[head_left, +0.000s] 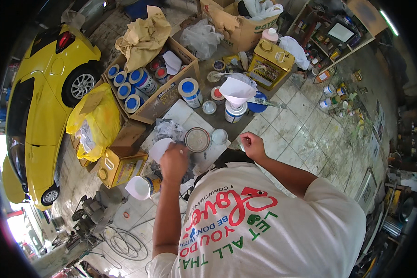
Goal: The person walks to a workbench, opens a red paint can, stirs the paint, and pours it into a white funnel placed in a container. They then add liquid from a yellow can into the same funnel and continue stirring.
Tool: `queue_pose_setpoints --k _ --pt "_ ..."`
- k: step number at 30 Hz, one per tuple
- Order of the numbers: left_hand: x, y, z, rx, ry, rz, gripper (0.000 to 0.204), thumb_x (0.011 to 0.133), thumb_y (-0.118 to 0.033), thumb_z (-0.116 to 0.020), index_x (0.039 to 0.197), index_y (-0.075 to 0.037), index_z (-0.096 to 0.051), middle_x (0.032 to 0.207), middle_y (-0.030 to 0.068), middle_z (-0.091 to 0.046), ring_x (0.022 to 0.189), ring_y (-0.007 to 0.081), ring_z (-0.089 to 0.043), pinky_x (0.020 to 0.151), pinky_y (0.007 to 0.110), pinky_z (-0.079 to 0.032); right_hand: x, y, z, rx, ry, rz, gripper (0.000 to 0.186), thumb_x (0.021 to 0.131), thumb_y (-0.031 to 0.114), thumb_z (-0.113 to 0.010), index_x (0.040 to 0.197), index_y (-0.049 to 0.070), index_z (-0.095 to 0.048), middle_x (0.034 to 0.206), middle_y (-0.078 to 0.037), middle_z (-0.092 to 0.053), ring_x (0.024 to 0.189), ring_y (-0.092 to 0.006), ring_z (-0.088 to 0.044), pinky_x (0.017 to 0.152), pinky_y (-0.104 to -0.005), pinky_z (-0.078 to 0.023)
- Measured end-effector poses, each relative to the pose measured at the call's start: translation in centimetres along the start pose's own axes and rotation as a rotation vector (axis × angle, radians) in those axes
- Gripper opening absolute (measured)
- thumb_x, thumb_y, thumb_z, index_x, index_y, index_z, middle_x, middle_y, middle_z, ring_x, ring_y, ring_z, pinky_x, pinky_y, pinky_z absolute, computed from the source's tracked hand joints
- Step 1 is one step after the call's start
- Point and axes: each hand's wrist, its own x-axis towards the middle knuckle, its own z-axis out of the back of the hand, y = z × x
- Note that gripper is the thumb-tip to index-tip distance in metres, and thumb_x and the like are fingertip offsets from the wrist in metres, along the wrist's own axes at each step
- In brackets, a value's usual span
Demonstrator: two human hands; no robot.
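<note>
My left hand (pixel 174 162) is bent over the work surface, closed on a piece of white paper (pixel 159 149) that sticks out past its left side; part of the fingers is hidden. To its right stands a round can with a greyish top (pixel 197 140), and next to that a small clear cup (pixel 219 136). My right hand (pixel 253 145) is raised at the right edge of the surface, fingers curled together; what they hold, if anything, is unclear. Crumpled clear plastic (pixel 169 129) lies beyond my left hand. Farther off, a white paper cone (pixel 237 91) sits on a paint can (pixel 235 112).
A cardboard box (pixel 164 99) holds several blue-lidded cans. Another blue-lidded can (pixel 190 92) stands beside it. Gold tins stand far right (pixel 269 64) and near left (pixel 120 166). A second paper cone (pixel 139 187) rests by a can. A yellow car (pixel 44 106) is at left.
</note>
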Motion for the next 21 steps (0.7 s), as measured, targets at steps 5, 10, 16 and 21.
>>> queue_pose_setpoints --k 5,10,16,21 --pt "2.5 -3.6 -5.0 0.349 -0.144 -0.458 0.07 0.076 -0.03 -0.089 0.139 -0.016 -0.062 0.146 0.0176 -0.053 0.134 0.0426 -0.052 0.101 0.05 -0.054 0.5 -0.1 -3.4 -0.145 0.237 0.181 0.056 0.079 0.014 -0.085 0.13 0.005 -0.064 0.105 -0.016 -0.068 0.081 -0.0285 -0.071 0.073 -0.0391 -0.058" --pt "5.8 -2.9 -7.0 0.248 0.2 -0.216 0.09 0.067 -0.022 -0.091 0.15 -0.022 -0.054 0.152 0.0162 -0.043 0.14 0.0434 -0.044 0.105 0.052 -0.054 3.2 4.6 -8.5 -0.081 0.334 0.276 0.115 0.068 0.026 -0.095 0.159 0.0 -0.028 0.145 -0.025 -0.051 0.134 -0.0432 -0.05 0.111 -0.0469 -0.045" --pt "6.0 -2.9 -6.6 0.19 0.177 -0.197 0.09 0.063 -0.02 -0.092 0.145 -0.016 -0.056 0.147 0.0139 -0.047 0.135 0.0405 -0.049 0.103 0.05 -0.055 4.6 3.9 -10.7 -0.056 0.453 0.142 0.136 0.057 0.027 -0.099 0.163 0.001 -0.017 0.157 -0.027 -0.042 0.144 -0.0447 -0.042 0.118 -0.0468 -0.039" --pt "5.9 -1.4 -8.1 0.13 0.081 -0.276 0.091 0.06 -0.023 -0.094 0.143 -0.011 -0.057 0.144 0.0125 -0.051 0.13 0.0406 -0.051 0.105 0.051 -0.052 5.2 2.6 -11.5 -0.004 0.443 0.153 0.127 0.058 0.026 -0.099 0.16 0.0 -0.026 0.15 -0.025 -0.049 0.139 -0.0417 -0.048 0.116 -0.0451 -0.04"
